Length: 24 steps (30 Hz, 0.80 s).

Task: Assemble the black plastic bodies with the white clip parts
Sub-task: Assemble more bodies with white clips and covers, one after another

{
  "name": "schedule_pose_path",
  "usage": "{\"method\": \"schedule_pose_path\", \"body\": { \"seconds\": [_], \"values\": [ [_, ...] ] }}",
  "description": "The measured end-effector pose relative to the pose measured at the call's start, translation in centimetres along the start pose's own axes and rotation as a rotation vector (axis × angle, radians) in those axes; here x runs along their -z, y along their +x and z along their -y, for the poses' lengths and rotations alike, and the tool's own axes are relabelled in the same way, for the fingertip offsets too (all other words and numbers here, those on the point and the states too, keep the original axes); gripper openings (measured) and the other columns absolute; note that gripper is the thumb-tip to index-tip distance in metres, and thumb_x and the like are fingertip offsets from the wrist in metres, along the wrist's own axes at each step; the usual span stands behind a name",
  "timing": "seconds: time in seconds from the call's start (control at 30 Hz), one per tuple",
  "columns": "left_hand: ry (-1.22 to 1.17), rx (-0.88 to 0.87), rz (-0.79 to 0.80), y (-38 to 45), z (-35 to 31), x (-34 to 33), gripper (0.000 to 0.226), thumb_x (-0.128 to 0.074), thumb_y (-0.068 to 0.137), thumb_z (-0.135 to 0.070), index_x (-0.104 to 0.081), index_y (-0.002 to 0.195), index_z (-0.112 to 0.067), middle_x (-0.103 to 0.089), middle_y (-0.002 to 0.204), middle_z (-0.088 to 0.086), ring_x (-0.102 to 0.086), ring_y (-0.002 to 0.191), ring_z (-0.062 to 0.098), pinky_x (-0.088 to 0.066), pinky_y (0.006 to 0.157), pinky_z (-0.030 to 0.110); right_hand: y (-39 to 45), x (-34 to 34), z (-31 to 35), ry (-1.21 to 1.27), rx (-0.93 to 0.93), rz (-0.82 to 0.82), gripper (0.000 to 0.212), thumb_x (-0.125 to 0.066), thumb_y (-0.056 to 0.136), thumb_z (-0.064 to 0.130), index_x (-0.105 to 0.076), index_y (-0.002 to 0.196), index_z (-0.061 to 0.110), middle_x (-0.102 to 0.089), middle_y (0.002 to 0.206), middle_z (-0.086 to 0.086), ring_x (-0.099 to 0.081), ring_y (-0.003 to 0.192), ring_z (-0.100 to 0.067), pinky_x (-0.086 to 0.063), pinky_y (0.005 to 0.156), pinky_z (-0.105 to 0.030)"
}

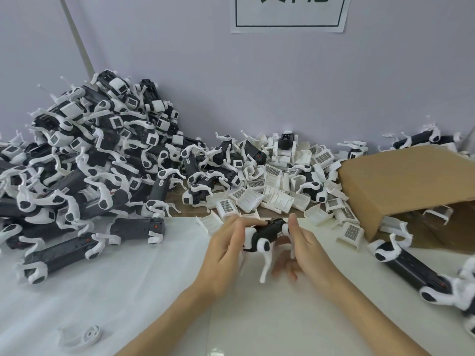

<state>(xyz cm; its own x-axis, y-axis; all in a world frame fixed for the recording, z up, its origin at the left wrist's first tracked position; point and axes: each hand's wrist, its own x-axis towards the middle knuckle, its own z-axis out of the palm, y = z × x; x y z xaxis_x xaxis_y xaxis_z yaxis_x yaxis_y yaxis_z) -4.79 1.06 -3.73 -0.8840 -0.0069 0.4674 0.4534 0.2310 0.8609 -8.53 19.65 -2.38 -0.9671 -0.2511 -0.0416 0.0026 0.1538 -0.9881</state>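
Observation:
Between my hands hangs a black plastic body (270,231) with white leg-shaped clips on it, a little above the white table (128,291). My left hand (226,250) grips its left end, fingers wrapped over the top. My right hand (305,247) holds the right end, thumb up by a white round clip. Two white legs point down below the body. A heap of loose white clip parts (277,194) lies just behind my hands. One loose white leg clip (82,336) rests at the table's front left.
A tall pile of black bodies with white legs (90,155) fills the left and back. A tipped brown cardboard box (408,181) lies at the right, with more pieces inside. Another black body (411,268) lies at the right. A grey wall stands behind.

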Motion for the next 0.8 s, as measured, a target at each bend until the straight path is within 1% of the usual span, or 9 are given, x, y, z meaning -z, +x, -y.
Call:
{"method": "schedule_pose_path", "body": {
  "seconds": [0.07,0.2,0.27,0.37,0.47,0.57,0.67,0.73,0.8],
  "values": [
    [0.02,-0.022,0.067,0.2,0.1,-0.1,0.056,-0.025,0.11,-0.064,-0.066,0.137,-0.036,-0.07,0.121,-0.013,-0.064,0.119,0.024,-0.046,0.105,0.037,0.0,0.2,0.1,0.062,-0.014,0.018,0.073,-0.022,0.109,0.053,-0.07,0.11,-0.003,-0.073,0.077,-0.019,-0.063,0.046,-0.026,-0.038,0.034,-0.025],
    [0.012,-0.046,0.057,0.3,0.7,-0.1,0.053,-0.029,0.107,-0.068,-0.054,0.147,-0.043,-0.07,0.09,-0.007,-0.065,0.081,0.019,-0.048,0.092,0.033,0.2,0.4,0.2,0.123,-0.048,0.026,0.076,-0.024,0.108,0.056,-0.069,0.114,-0.005,-0.067,0.09,-0.039,-0.061,0.053,-0.031,-0.04,0.036,-0.026],
    [-0.028,-0.006,0.008,0.3,0.6,0.0,0.047,-0.031,0.108,-0.064,-0.056,0.143,-0.046,-0.071,0.091,0.001,-0.066,0.085,0.023,-0.05,0.09,0.032,0.3,0.3,0.1,0.178,-0.062,0.01,0.073,-0.027,0.107,0.058,-0.069,0.113,-0.001,-0.066,0.081,-0.031,-0.058,0.052,-0.029,-0.042,0.038,-0.027],
    [-0.111,0.157,-0.039,0.5,0.4,0.1,0.044,-0.033,0.103,-0.067,-0.062,0.131,-0.05,-0.074,0.113,-0.013,-0.071,0.097,0.015,-0.05,0.089,0.024,0.6,0.0,-0.1,0.363,-0.039,-0.068,0.061,-0.038,0.106,0.054,-0.068,0.111,0.001,-0.062,0.084,-0.018,-0.061,0.056,-0.028,-0.051,0.046,-0.034],
    [-0.218,0.293,-0.084,0.9,0.3,-0.1,0.056,-0.055,0.084,-0.075,-0.062,0.13,-0.044,-0.074,0.117,-0.005,-0.074,0.099,0.018,-0.058,0.084,0.028,0.6,-0.7,-0.4,0.509,0.048,-0.068,0.051,-0.049,0.098,0.046,-0.062,0.121,0.003,-0.061,0.094,-0.018,-0.067,0.071,-0.03,-0.059,0.066,-0.041],
    [-0.214,0.274,-0.233,0.9,0.3,-0.1,0.047,-0.087,0.084,-0.043,-0.06,0.123,-0.04,-0.075,0.102,-0.005,-0.071,0.076,0.014,-0.055,0.063,0.023,0.2,-1.0,-0.7,0.281,0.112,0.005,0.047,-0.048,0.097,0.05,-0.059,0.129,0.017,-0.063,0.104,-0.019,-0.072,0.078,-0.031,-0.057,0.068,-0.043],
    [-0.255,0.257,-0.349,0.9,0.7,0.2,0.046,-0.087,0.088,-0.026,-0.059,0.124,-0.035,-0.074,0.097,-0.005,-0.066,0.076,0.007,-0.053,0.063,0.02,0.5,-0.2,-0.9,-0.176,0.241,-0.026,0.034,-0.043,0.103,0.053,-0.056,0.133,0.043,-0.072,0.103,0.005,-0.07,0.083,-0.017,-0.054,0.074,-0.039],
    [-0.245,0.256,-0.357,1.2,0.9,0.4,0.038,-0.083,0.092,-0.024,-0.064,0.123,-0.032,-0.075,0.1,-0.007,-0.065,0.08,0.004,-0.051,0.068,0.017,2.0,0.7,-1.2,-0.264,0.278,-0.15,0.026,-0.049,0.108,0.036,-0.055,0.133,0.04,-0.07,0.109,0.01,-0.068,0.093,-0.009,-0.056,0.086,-0.039],
    [-0.253,0.271,-0.297,1.3,1.2,0.4,0.028,-0.078,0.097,-0.024,-0.067,0.122,-0.027,-0.072,0.089,-0.011,-0.06,0.074,0.004,-0.046,0.064,0.013,3.9,1.9,-1.4,-0.379,0.3,-0.329,0.037,-0.057,0.105,0.015,-0.052,0.14,0.025,-0.063,0.124,0.0,-0.064,0.104,-0.012,-0.054,0.094,-0.041]
  ]
}}
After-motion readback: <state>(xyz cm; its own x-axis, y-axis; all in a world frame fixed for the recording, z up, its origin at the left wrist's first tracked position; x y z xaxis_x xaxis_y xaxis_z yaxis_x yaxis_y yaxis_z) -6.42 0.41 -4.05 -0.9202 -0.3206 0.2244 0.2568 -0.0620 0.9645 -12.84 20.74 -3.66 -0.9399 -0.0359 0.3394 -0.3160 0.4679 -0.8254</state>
